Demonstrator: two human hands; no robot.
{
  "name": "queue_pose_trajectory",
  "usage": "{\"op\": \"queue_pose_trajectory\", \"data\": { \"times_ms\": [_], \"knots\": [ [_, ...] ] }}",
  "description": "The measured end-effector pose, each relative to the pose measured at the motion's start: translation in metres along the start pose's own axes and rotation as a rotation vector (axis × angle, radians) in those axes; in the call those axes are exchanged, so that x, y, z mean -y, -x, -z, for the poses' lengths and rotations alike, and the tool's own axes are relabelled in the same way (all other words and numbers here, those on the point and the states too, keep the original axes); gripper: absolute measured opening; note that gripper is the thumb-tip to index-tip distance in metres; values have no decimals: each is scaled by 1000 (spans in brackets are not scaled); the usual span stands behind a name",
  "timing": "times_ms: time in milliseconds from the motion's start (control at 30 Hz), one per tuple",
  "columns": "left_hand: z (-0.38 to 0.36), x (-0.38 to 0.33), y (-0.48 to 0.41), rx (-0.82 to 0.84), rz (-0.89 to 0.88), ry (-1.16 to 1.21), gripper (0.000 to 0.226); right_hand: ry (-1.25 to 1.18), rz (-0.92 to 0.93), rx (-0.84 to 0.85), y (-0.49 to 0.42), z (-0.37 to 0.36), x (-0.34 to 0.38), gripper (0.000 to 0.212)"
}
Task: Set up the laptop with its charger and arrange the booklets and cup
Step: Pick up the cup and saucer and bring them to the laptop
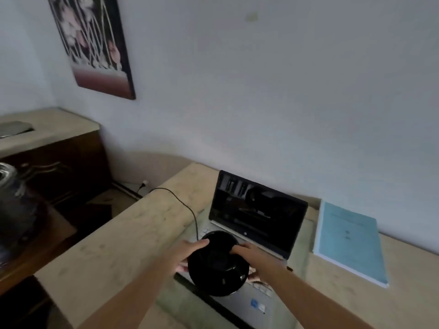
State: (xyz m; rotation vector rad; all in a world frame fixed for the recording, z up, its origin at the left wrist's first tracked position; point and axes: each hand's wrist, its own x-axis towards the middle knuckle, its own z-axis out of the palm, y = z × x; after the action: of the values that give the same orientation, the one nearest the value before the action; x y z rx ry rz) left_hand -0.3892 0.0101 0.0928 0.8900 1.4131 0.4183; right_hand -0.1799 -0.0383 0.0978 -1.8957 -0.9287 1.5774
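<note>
Presently, both hands, left hand (pixel 190 254) and right hand (pixel 251 260), clasp a round black glossy cup (pixel 217 263) over the keyboard of the open silver laptop (pixel 249 236). Best practice: lift level, clear the black charger cable (pixel 187 210), and set it on bare beige worktop (pixel 123 245) near the pale blue booklet (pixel 349 241).

We seem to be in a room of a home, used as a small study: a framed floral picture (pixel 92 46) hangs on the plain pale wall (pixel 273 91), a dark wooden cabinet (pixel 61 169) stands in the corner, and an open laptop (pixel 251 224) sits on the beige desk (pixel 123 241) (blue booklet (pixel 349 241) beside it).
</note>
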Motion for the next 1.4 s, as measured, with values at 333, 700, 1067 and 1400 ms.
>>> {"op": "queue_pose_trajectory", "data": {
  "times_ms": [333,700,1067,1400],
  "knots": [
    [145,-79,-117,16,-24,-37,50,-49,-49,-2,-130,-94,123,46],
    [204,-213,-269,84,-146,-53,46,-74,-38,-188,-282,-99,259,32],
    [206,-269,-430,107,-155,-20,46,89,-44,-227,-441,-66,311,19],
    [190,-285,-513,11,-278,-78,39,184,-69,-272,-517,-45,324,22]
  ]
}}
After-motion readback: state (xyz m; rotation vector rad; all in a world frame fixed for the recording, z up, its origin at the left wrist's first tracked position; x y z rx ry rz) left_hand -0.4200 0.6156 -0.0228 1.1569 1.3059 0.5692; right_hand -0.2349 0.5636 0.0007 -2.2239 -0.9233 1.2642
